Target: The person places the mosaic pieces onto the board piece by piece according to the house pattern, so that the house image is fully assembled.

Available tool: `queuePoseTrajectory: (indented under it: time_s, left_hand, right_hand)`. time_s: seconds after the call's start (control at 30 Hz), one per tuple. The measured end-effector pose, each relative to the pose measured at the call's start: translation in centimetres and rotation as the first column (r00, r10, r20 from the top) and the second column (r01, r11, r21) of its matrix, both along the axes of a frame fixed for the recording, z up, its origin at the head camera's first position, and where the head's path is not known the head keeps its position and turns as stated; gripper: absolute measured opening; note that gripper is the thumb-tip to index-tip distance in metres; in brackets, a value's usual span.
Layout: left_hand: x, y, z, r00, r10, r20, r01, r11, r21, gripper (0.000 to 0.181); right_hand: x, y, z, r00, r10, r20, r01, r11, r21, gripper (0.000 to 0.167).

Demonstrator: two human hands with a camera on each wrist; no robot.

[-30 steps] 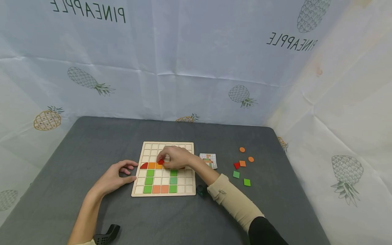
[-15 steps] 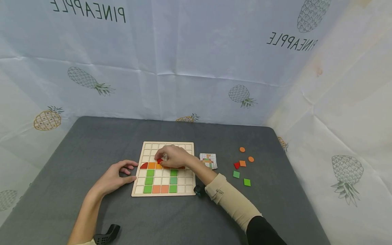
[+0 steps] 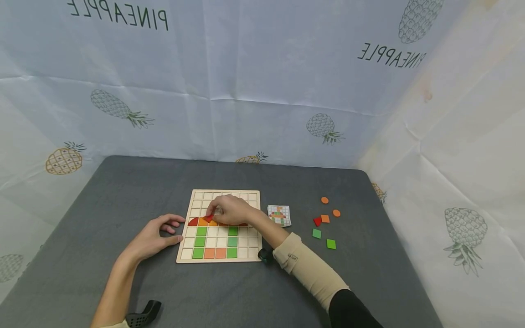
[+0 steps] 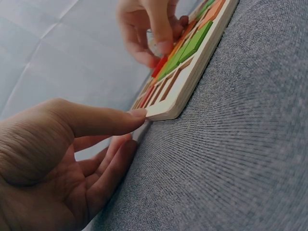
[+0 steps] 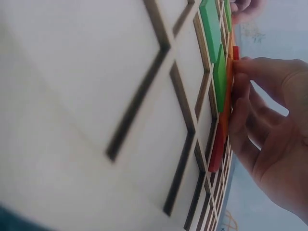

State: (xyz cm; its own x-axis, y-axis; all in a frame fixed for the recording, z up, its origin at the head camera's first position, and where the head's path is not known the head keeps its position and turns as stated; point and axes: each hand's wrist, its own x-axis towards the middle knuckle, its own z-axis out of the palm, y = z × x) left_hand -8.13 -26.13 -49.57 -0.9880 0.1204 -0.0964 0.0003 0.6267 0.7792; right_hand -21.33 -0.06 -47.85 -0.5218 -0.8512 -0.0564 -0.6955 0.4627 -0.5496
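Note:
A pale wooden grid board (image 3: 186,253) lies on the dark cloth with green, orange, salmon and red tiles in its cells. My right hand (image 3: 233,208) pinches a red tile (image 3: 208,219) between thumb and fingers, over the orange tiles of the middle row. That red tile (image 4: 158,67) sits tilted at the fingertips in the left wrist view. At the board's left edge rests my left hand (image 3: 152,237); its thumb touches the wooden rim and the other fingers are loosely bent beside it. The right hand hides part of the tile row.
Right of the board lies a small printed pattern card (image 3: 279,215). Farther right are loose pieces: orange discs (image 3: 325,200), a red piece (image 3: 317,222), an orange square (image 3: 325,219) and green squares (image 3: 331,244). A pineapple-print curtain (image 3: 229,68) hangs behind the table.
My right hand has shifted slightly left with the red tile, which now lies over the left orange tiles of the middle row. The left hand has stayed still.

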Motion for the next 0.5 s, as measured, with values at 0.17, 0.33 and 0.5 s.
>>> queuePoseTrajectory:
  time_s: [0.17,0.33,0.5]
  left_hand:
    - [0.0,0.0,0.0,1.000,0.002,0.002,-0.002,1.000,-0.001,0.052]
    - [0.0,0.0,0.0,1.000,0.001,0.001,-0.001,1.000,-0.002,0.052]
    - [0.1,0.1,0.1,1.000,0.000,0.000,0.000,1.000,-0.002,0.052]
  right_hand:
    - [0.1,-0.6,0.0,0.999,-0.036,-0.037,0.037,0.999,0.029,0.018]
    - [0.3,-1.3,0.1,0.996,-0.070,-0.048,0.072,0.996,0.049,0.021]
    - [0.3,-1.8,-0.1,0.994,-0.099,-0.040,0.100,0.994,0.038,0.021]
